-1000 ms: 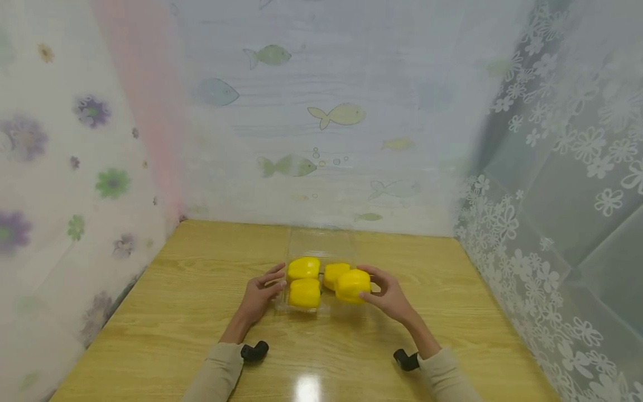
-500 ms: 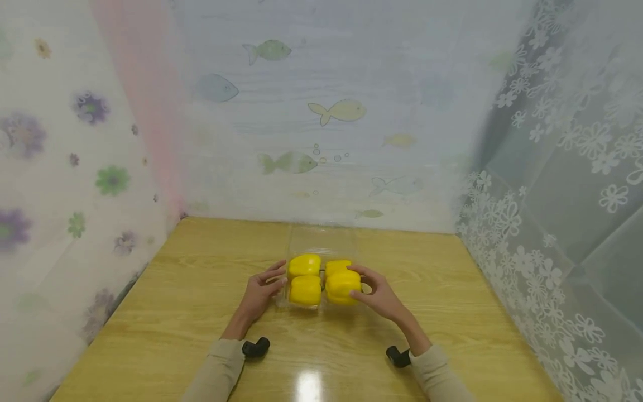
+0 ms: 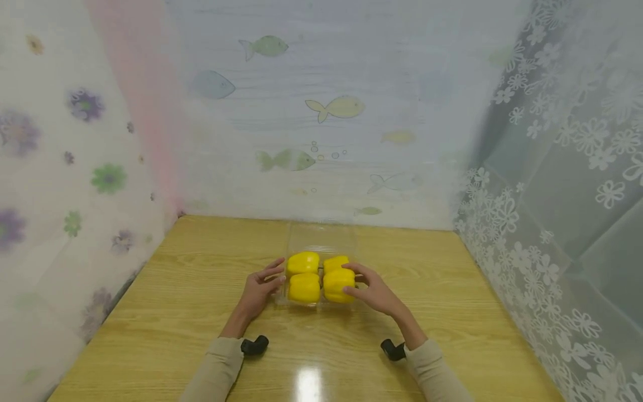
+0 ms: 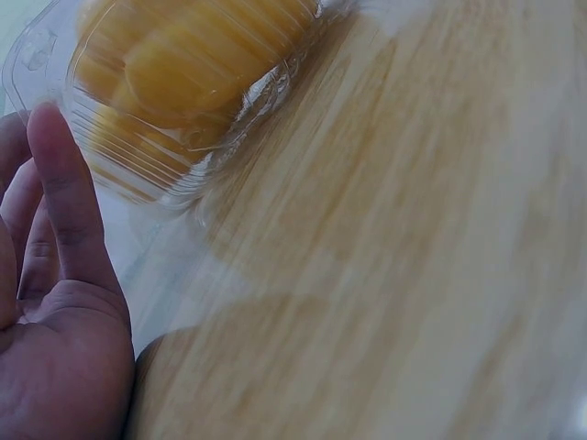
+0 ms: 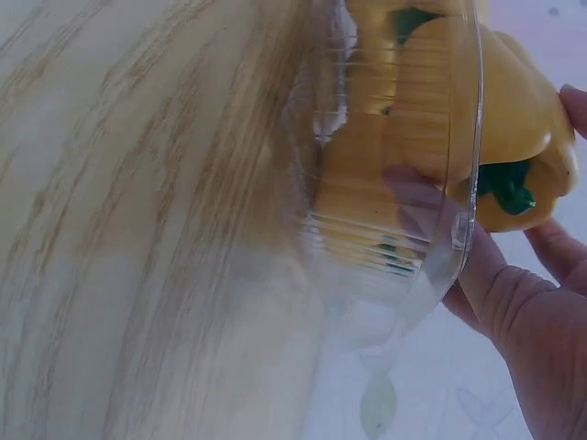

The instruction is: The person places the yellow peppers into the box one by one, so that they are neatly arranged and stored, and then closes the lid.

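A clear plastic clamshell box (image 3: 321, 237) sits on the table with its lid folded back toward the wall. Yellow bell peppers fill it, among them a rear left pepper (image 3: 303, 262), a front left pepper (image 3: 304, 288) and a rear right pepper (image 3: 335, 262). My right hand (image 3: 375, 293) grips the front right bell pepper (image 3: 339, 286), its green stem (image 5: 509, 190) facing right and standing above the box rim in the right wrist view. With fingers extended, my left hand (image 3: 257, 295) rests a fingertip at the box's left wall, as the left wrist view shows.
Under the box is a wood-grain table (image 3: 211, 245). A curtain printed with fish (image 3: 335, 107) hangs behind it, with flowered sheets at the left and right. Black wrist-camera mounts (image 3: 255, 345) protrude from both cuffs.
My right hand has carried the bell pepper leftward over the box and lowered it into the front right place. The left hand has stayed at the box's left side.
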Demonstrator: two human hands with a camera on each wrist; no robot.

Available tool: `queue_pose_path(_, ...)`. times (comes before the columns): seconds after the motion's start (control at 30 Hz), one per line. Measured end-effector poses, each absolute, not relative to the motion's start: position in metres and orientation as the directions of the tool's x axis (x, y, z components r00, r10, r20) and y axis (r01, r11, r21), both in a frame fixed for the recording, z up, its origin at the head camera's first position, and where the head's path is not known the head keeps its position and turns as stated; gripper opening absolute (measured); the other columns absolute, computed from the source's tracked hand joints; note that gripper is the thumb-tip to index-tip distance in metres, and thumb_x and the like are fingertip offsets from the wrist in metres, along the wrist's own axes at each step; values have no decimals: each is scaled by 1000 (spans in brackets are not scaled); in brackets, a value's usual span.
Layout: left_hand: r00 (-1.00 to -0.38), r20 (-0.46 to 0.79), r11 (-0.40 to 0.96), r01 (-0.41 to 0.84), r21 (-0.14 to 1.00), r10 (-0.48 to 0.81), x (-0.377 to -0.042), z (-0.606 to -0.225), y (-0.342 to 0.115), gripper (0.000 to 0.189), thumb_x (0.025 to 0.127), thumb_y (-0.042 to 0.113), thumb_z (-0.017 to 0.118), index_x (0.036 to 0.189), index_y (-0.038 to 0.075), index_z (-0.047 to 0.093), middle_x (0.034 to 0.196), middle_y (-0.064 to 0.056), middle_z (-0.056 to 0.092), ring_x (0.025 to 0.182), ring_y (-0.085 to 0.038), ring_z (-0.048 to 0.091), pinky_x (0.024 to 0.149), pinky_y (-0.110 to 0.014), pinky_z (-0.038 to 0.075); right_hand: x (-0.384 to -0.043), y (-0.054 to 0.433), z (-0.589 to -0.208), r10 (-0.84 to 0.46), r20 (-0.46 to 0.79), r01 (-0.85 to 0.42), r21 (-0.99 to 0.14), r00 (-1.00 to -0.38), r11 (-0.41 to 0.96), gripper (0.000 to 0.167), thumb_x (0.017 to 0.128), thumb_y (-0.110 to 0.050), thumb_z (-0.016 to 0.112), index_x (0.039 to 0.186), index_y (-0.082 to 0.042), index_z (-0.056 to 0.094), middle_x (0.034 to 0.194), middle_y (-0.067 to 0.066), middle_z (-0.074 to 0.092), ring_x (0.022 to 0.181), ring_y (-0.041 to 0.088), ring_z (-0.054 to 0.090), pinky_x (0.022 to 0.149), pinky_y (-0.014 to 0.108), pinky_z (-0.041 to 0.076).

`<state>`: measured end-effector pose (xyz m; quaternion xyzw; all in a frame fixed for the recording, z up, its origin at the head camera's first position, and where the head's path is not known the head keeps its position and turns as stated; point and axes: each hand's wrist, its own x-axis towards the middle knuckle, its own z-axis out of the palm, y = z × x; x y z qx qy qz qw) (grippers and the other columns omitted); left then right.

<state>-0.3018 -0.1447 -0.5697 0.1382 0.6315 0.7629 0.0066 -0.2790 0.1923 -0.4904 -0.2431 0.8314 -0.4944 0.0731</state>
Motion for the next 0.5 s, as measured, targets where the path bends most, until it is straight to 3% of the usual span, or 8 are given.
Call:
queue_pose_path(0.27, -966, 184, -204, 146, 968, 181, -301, -567, -145, 43, 97, 7, 70, 133, -13, 59, 160, -15, 42, 100, -4, 69, 67, -19, 55, -280, 190, -486, -470, 25, -261, -857, -882, 445, 61, 100, -31, 67, 153, -13, 44, 162, 19, 33, 136, 48, 46, 98, 52, 53)
queue_pose_path(0.5, -969, 173, -207, 135, 969, 176, -302, -567, -145, 43, 96, 6, 70, 133, -13, 59, 160, -15, 42, 99, -4, 69, 67, -19, 55, -281, 187, -485, -480, 13, -275, -832, -877, 481, 60, 101, -28, 65, 153, -9, 43, 161, 22, 32, 136, 49, 45, 100, 56, 50)
